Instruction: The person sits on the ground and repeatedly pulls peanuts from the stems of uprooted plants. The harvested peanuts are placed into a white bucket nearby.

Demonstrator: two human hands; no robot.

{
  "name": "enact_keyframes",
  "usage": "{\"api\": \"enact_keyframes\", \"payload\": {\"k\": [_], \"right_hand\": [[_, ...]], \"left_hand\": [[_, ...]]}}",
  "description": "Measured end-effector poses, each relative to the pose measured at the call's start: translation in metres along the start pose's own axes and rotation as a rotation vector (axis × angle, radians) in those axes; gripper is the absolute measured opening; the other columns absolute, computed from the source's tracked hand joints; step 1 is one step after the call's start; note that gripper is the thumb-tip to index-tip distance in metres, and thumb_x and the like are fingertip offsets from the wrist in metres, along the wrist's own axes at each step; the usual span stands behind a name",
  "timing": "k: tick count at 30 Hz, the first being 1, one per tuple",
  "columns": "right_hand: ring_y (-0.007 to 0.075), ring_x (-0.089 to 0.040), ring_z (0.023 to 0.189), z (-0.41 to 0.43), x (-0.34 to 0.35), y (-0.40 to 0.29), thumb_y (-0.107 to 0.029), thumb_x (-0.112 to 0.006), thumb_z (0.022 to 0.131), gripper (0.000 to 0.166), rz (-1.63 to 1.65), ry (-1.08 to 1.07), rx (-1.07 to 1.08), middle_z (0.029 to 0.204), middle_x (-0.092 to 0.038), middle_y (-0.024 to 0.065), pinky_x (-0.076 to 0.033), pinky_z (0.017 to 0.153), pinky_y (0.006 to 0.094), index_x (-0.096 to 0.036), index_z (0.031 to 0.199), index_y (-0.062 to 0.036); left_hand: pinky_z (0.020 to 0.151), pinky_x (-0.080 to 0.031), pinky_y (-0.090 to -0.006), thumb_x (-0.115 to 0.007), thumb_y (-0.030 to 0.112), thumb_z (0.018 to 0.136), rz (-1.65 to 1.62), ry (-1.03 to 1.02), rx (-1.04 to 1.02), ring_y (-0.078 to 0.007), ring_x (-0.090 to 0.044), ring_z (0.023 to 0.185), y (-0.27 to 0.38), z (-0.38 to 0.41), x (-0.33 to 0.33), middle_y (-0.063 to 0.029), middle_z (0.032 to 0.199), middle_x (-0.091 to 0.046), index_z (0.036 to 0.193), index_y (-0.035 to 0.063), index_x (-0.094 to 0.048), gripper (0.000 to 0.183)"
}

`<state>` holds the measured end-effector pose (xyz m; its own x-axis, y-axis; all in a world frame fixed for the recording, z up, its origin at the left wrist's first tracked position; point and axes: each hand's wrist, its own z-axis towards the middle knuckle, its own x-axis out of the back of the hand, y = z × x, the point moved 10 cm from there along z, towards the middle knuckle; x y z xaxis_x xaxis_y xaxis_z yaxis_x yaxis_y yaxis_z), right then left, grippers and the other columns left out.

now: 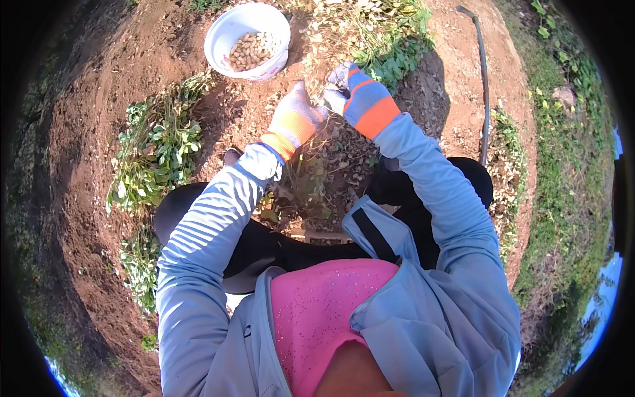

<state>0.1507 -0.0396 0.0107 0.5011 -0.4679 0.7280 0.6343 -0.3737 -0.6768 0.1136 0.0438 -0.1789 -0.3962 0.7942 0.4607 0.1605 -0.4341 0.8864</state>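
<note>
Both hands wear grey knit gloves with orange bands and meet close together over the soil. My left hand [297, 113] has its thumb and fingers pinched at thin, dry peanut stems [314, 89]. Curled around the other side of these stems is my right hand [366, 99], its pale fingertips turned toward the left hand. Glare and the gloves hide exactly what lies between the fingertips. Beyond the left hand stands a white plastic bucket [214, 42], partly filled with unshelled peanuts [252, 51].
Pulled peanut plants with green leaves [163, 144] lie at left. Another leafy heap [392, 54] lies beyond the right hand. A dark hose or pipe [483, 84] runs along the soil at right, beside a grassy strip [555, 149]. Dry leaf litter [347, 154] covers the ground between my knees.
</note>
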Motion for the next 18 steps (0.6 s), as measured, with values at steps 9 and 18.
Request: {"api": "enact_keyframes", "payload": {"k": [9,18], "right_hand": [[0.0122,-0.055,0.064,-0.03,-0.035,0.003,-0.011,-0.051,0.08,0.01,0.701,-0.309,-0.094,0.069,-0.05,0.0037,-0.045,0.053,0.0253,-0.046,0.086,-0.0035],[0.0134,-0.055,0.065,-0.007,0.018,0.012,-0.016,-0.051,0.081,0.027,0.519,-0.268,-0.256,0.08,-0.058,0.0076,-0.044,0.054,0.0241,-0.05,0.102,-0.0001]], "left_hand": [[0.078,-0.041,-0.0296,-0.043,0.013,0.083,0.216,-0.14,-0.033,-0.0255,-0.054,0.087,0.07,0.003,0.066,-0.0159,0.092,-0.057,0.108,0.0034,-0.047,0.028],[0.091,-0.038,-0.0293,-0.036,0.017,0.09,-0.761,-0.475,0.281,-0.0194,-0.047,0.106,0.123,-0.021,0.049,-0.0196,0.115,-0.047,0.118,-0.0048,-0.031,0.036]]}}
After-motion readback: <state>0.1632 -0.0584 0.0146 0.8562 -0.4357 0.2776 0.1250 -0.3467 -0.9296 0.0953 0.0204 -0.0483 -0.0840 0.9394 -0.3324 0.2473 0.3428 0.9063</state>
